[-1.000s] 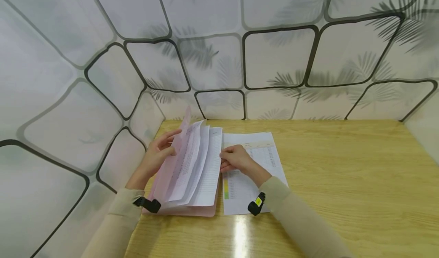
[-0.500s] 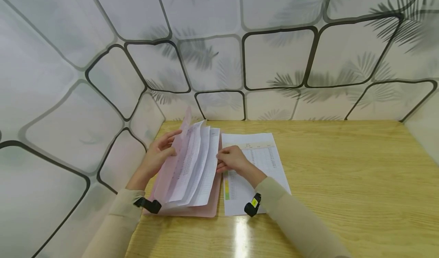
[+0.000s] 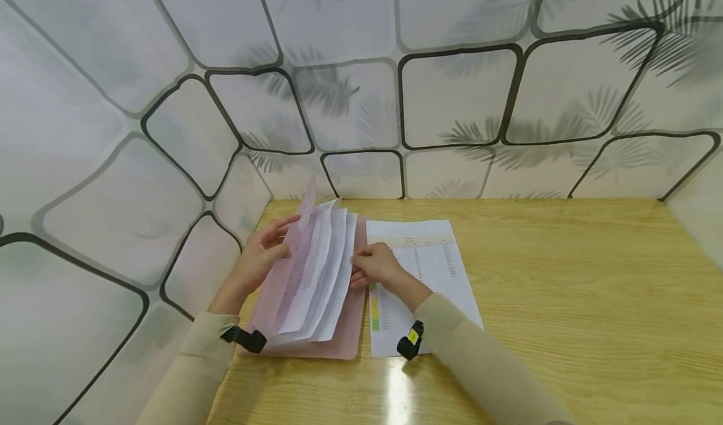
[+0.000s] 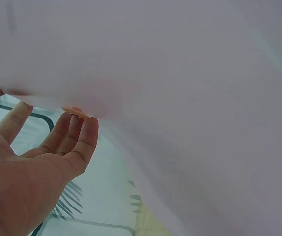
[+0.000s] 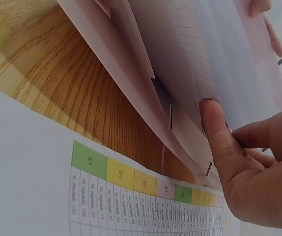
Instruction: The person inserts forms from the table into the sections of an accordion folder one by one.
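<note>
A pink folder (image 3: 344, 340) lies on the left of the table with its translucent cover (image 3: 275, 287) lifted. My left hand (image 3: 257, 262) holds the cover's outer edge between thumb and fingers; in the left wrist view the cover (image 4: 180, 73) fills most of the picture. Printed sheets (image 3: 324, 274) stand fanned and tilted inside the folder. Their right edge is pinched by my right hand (image 3: 381, 265), thumb and fingertips on the paper (image 5: 180, 59). Beneath the lifted sheets, thin metal prongs (image 5: 170, 117) rise from the folder's back.
To the right of the folder lies a loose printed sheet (image 3: 452, 287) with a table and coloured cells, partly under my right forearm. The wooden table (image 3: 565, 299) extends to the right. A patterned wall (image 3: 361, 123) borders the back and left.
My right hand has moved left, carrying the edge of the sheets with it. More of the pink folder's back shows beneath. The left hand stays in place on the cover.
</note>
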Demonstrator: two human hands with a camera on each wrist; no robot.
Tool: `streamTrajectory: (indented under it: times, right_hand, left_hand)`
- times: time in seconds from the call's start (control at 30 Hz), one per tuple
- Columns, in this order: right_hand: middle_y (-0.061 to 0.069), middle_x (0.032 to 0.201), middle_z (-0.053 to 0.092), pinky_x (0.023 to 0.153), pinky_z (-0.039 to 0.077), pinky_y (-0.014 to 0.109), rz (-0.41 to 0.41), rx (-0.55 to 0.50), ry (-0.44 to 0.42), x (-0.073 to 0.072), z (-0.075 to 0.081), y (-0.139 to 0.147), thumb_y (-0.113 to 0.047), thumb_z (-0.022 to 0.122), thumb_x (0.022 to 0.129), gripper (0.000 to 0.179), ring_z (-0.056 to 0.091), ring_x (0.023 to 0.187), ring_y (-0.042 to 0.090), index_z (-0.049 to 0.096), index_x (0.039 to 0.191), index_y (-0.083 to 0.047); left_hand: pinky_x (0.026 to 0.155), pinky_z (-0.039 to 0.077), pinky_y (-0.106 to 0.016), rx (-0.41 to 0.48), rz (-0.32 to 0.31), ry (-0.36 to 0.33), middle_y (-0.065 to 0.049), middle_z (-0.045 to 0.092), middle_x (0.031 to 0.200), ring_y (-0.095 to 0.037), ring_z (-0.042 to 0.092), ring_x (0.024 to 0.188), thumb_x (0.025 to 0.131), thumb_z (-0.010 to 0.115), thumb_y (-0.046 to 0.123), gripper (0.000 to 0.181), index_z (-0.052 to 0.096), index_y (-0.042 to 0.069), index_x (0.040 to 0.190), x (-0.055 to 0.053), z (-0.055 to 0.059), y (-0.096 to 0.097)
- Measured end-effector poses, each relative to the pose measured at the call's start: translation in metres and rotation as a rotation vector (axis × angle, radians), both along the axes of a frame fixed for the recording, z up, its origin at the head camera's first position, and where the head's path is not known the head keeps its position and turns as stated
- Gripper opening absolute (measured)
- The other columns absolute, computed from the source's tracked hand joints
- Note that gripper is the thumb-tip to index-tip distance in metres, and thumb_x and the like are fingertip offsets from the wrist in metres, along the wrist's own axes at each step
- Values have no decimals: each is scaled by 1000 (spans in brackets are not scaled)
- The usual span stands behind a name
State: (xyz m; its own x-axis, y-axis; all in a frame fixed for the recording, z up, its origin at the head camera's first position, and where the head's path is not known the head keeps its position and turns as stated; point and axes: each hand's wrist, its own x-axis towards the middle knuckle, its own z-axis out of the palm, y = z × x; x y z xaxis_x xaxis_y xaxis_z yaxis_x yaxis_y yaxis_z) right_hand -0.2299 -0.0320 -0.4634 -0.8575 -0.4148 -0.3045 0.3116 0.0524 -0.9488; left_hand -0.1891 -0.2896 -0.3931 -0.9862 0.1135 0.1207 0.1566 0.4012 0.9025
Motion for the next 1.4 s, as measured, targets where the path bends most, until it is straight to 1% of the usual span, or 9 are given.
streamTrajectory:
  times: [0.1, 0.27, 0.53, 0.6, 0.7, 0.93, 1.17, 1.3, 1.4]
  right_hand:
    - [15, 83, 72, 63, 63, 33, -4, -1, -8, 1, 1, -2, -4, 56, 104, 37, 70, 58, 16, 58, 136, 16]
    - [17, 83, 74, 62, 63, 34, -15, -10, 2, 2, 1, -6, -4, 55, 104, 33, 70, 57, 15, 60, 130, 16]
    - [20, 85, 76, 61, 63, 34, -21, -15, 9, 3, 2, -10, -4, 56, 104, 32, 70, 55, 14, 62, 129, 16]
    - [22, 86, 76, 61, 63, 34, -18, -12, 13, 3, 3, -11, -4, 56, 104, 33, 70, 55, 14, 62, 130, 16]
    - [22, 86, 76, 62, 63, 35, -10, -11, 22, 4, 3, -13, -4, 56, 103, 33, 70, 56, 15, 63, 129, 16]
    - [15, 76, 73, 60, 62, 33, -12, -33, 17, 6, 3, -17, -2, 55, 102, 31, 69, 53, 14, 63, 125, 18]
    - [19, 80, 74, 61, 63, 35, -20, -24, 21, 7, 6, -16, -3, 55, 103, 30, 69, 54, 14, 64, 123, 18]
    - [22, 84, 76, 63, 63, 35, -14, -17, 23, 7, 5, -14, -4, 55, 104, 31, 70, 57, 15, 64, 125, 17]
    - [21, 84, 76, 63, 63, 35, -12, -14, 15, 6, 5, -11, -4, 53, 104, 32, 71, 59, 16, 62, 127, 17]
  left_hand:
    - [89, 50, -22, -1, -3, -2, -28, 61, 144, -18, 65, 114, 87, 57, -5, 66, 56, 9, 151, 0, 0, 0]
    - [90, 49, -22, -4, -8, -4, -27, 61, 145, -20, 65, 116, 87, 57, -4, 66, 55, 9, 152, 1, 0, 0]
    - [90, 49, -22, 2, -6, -3, -27, 61, 145, -32, 64, 120, 87, 56, -5, 66, 56, 10, 151, 1, 1, -1]
    - [90, 49, -22, 2, -9, -4, -28, 61, 145, -33, 64, 120, 88, 56, -5, 65, 56, 9, 152, 1, 1, -1]
    - [89, 49, -22, 0, -9, -4, -28, 61, 144, -29, 65, 118, 88, 56, -5, 65, 56, 9, 151, 1, 1, -1]
    - [89, 50, -23, 6, -12, 2, -28, 61, 144, -22, 65, 115, 87, 56, -5, 65, 56, 8, 151, 1, 0, -1]
    - [88, 50, -23, 12, -5, -1, -29, 62, 142, -13, 66, 108, 87, 57, -4, 64, 57, 8, 150, 0, -1, -2]
    - [89, 49, -23, 8, -5, -3, -28, 62, 143, -13, 66, 108, 87, 57, -4, 65, 57, 9, 150, 0, -1, -2]
    - [89, 49, -23, 5, -6, -3, -28, 62, 143, -15, 66, 110, 87, 57, -4, 65, 57, 9, 151, 0, -2, -2]
